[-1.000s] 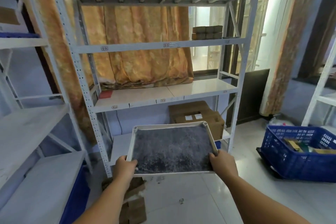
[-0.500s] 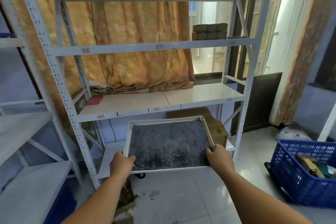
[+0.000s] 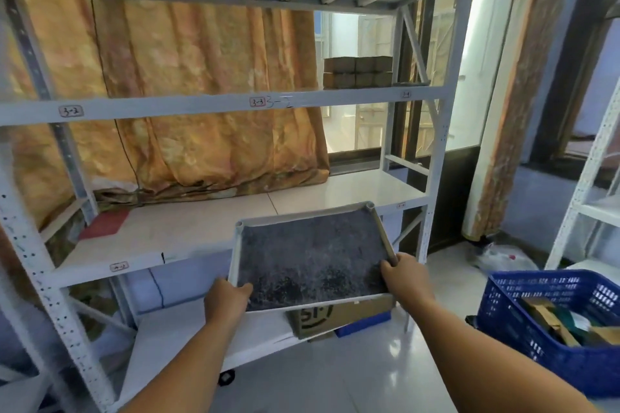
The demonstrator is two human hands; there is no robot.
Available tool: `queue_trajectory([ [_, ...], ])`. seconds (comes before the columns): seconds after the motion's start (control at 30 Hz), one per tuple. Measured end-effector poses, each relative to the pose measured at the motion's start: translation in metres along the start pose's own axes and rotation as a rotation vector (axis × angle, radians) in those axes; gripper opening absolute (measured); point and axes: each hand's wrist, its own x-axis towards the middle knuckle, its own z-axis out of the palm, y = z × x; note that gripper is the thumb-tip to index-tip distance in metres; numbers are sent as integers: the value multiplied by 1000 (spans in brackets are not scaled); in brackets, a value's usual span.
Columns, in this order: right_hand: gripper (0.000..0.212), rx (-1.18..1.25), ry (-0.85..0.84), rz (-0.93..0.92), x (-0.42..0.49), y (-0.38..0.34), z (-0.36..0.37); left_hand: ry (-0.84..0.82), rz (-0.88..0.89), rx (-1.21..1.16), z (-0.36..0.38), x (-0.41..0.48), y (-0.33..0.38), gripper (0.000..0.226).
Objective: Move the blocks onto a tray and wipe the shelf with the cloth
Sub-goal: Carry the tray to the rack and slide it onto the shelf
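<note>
Bare forearms (image 3: 188,355) — bare left hand (image 3: 227,300), right hand (image 3: 407,282).

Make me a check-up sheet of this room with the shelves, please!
Surface: middle shelf, white, two panels side by side.
Job's things: tray, dark inside, no blocks on it; brown blocks stacked on the shelf above, at right; red flat thing at the middle shelf's left end, maybe the cloth.
Clutter: cardboard box low down under the tray; blue crate of odds on the floor.
Grips: left grip and right grip each hold a near corner of the tray.
Cables: thin dark cord hanging down the curtain.
Surroundings: orange curtain, window, tiled floor.
</note>
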Motion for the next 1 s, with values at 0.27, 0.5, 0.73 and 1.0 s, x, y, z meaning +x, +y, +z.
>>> queue_trajectory([
  [0.27,13,99,64,-39,74,-67,22,-26,64,-10,-10,112,51,33],
  [0.5,17,686,131,116,146,-120,35,56,141,-144,-25,177,105,27],
  [0.73,13,1000,141,118,218,-169,36,164,276,-349,-34,223,169,19],
  [1.0,19,994,162,-112,317,-212,17,207,412,-482,-29,268,257,33],
])
